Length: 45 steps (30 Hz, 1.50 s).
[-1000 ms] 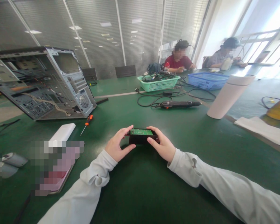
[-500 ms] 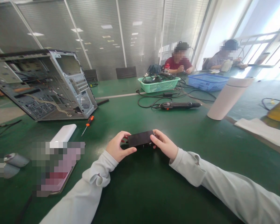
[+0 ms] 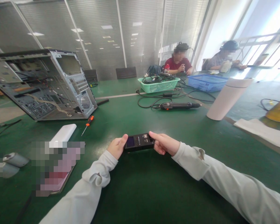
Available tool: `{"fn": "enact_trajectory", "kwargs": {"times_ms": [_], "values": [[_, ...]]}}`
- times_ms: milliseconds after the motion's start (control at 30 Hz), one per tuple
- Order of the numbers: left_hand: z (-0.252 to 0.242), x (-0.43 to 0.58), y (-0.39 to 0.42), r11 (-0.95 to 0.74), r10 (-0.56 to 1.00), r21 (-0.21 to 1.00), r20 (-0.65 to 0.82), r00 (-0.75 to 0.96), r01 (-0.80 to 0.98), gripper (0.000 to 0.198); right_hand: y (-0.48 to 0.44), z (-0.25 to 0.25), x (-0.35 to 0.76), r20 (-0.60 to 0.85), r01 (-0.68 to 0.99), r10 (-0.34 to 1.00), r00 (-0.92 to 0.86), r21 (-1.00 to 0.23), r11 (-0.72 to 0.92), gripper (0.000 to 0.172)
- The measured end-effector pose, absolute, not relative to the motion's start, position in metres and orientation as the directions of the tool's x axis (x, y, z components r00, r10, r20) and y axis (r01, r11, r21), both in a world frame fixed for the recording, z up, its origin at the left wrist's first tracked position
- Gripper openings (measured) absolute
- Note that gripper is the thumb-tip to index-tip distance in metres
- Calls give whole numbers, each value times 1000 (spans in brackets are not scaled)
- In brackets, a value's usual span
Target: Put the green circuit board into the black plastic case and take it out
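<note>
A small black device (image 3: 140, 141) is held level between my two hands, its face with a dark screen at the left and small ports and buttons turned toward me. My left hand (image 3: 118, 146) grips the device's left end, thumb on top. At the right end, my right hand (image 3: 165, 143) pinches it with the thumb along the upper edge and the fingers curled beneath. An orange-handled screwdriver (image 3: 90, 120) lies on the green table (image 3: 130, 193) beyond my left hand. Farther off, a black electric screwdriver (image 3: 180, 106) lies with its cable.
An open computer case (image 3: 60, 90) stands at the left. Near it lie a white power bank (image 3: 64, 133) and a phone (image 3: 63, 174). A green basket (image 3: 160, 85) of cables, a blue basket (image 3: 207, 83) and a pale tumbler (image 3: 228, 99) stand beyond. Two people sit far off.
The device has turned over, from its plain black side to the face with screen and ports. Both hands have shifted their grip to its ends.
</note>
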State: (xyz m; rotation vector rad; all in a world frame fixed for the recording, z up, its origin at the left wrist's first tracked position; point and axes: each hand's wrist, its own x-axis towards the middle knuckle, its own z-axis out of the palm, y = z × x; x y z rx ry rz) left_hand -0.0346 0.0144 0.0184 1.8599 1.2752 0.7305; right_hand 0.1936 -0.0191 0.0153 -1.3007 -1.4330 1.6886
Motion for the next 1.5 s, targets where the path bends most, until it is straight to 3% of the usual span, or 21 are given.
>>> {"fn": "enact_trajectory", "kwargs": {"times_ms": [100,333,500,667,800,1100,1333,1500], "values": [[17,-35,15,-136,939,852,-52,339,506,77,-20,16,191,-349,137,870,-349,-937,-321,65],[20,-35,16,-71,935,863,-118,336,501,83,-20,19,187,-388,128,861,-328,-921,-367,62],[24,-31,15,-103,953,863,-56,296,495,88,-22,18,186,-320,99,898,-303,-947,-304,55],[16,-32,17,-185,971,897,103,218,401,81,-26,14,187,-188,62,940,-285,-982,-178,53],[11,-36,17,-164,935,934,44,353,318,75,-26,13,190,-184,38,923,-338,-983,-182,56],[14,-27,10,-126,890,982,51,454,137,52,-25,11,193,-106,-94,942,-317,-985,-143,68],[9,-32,9,-331,876,890,167,452,312,61,-27,1,190,106,-29,959,-261,-994,102,75],[11,-32,11,-393,880,810,194,433,435,48,-26,-7,189,220,65,948,-231,-968,240,58]]}}
